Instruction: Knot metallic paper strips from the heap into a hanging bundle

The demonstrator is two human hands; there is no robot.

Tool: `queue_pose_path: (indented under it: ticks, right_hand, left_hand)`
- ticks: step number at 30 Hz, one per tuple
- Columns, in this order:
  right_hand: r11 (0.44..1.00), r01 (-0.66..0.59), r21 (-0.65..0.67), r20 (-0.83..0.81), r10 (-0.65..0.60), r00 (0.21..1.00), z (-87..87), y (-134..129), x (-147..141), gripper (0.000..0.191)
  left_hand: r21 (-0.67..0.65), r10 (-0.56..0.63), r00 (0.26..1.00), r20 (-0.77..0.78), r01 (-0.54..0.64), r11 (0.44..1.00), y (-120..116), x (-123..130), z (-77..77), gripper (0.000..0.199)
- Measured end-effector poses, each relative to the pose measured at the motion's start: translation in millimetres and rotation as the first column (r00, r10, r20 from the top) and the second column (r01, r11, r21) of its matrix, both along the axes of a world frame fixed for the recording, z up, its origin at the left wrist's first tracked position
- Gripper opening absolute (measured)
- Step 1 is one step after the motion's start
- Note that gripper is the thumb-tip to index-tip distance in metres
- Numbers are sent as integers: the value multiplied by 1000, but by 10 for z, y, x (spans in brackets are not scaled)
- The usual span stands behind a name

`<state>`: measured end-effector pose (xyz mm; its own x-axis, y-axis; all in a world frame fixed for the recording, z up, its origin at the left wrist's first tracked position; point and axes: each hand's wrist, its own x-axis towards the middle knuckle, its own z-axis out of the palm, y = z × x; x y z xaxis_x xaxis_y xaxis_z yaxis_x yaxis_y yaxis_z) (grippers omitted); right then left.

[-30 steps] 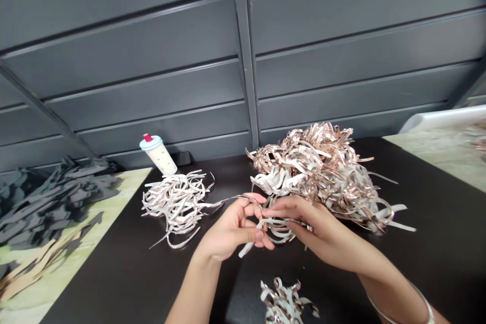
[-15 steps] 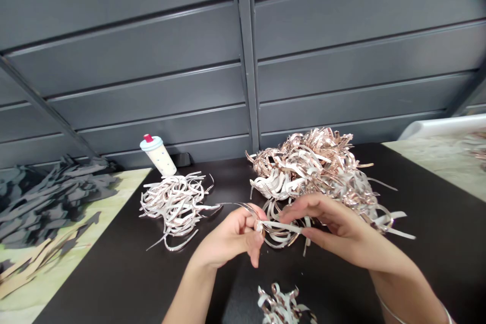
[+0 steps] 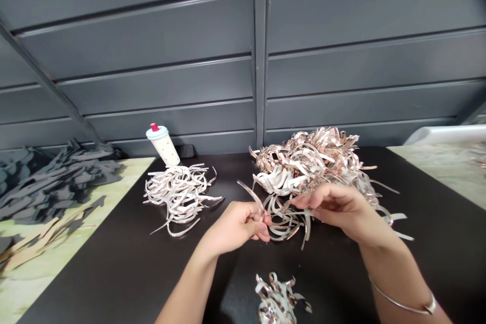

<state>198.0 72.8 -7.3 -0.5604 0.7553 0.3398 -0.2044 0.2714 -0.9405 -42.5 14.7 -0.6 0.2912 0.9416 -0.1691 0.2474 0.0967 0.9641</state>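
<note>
My left fingers [image 3: 258, 224] are pinching one foil strip [image 3: 248, 195]; my right fingers [image 3: 304, 202] are curving narrowly over the largest of three strip piles [image 3: 311, 162].

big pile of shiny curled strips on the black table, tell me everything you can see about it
The large pile of curled strips is a loose, tangled heap of narrow ribbons, metallic rose-gold on one face and whitish on the other, possibly foil-backed paper. Many curl into loops, and straighter ends stick out to the right. It lies on the black tabletop near the far edge, right of centre. The right hand is at its near side, though contact cannot be confirmed.
</note>
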Motion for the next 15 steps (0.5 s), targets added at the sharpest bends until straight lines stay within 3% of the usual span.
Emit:
queue_pose_path:
  ticks: [6,8,10,12,15]
  right_hand:
    - [972,79,-223,-229,-131,965,-128,231,75,23]
    - [960,97,-263,-292,-175,940,-132,303,85,20]
    - [952,140,-271,-347,-232,909,-113,334,91,6]
    - [949,246,-197,-346,-302,888,-80,297,71,13]
    - [896,416,156,-130,-399,908,-40,116,-72,13]
  left_hand:
    - [-16,-170,980,-100,169,985,12,-21,2,11]
    - [73,-142,969,-203,159,984,-5,27,35,15]
    - [223,-30,935,-354,116,968,-33,85,77,23]
    - [375,107,868,-486,96,922,-66,136,108,33]
    - [522,240,773,-588,136,842,-110,194,103,37]
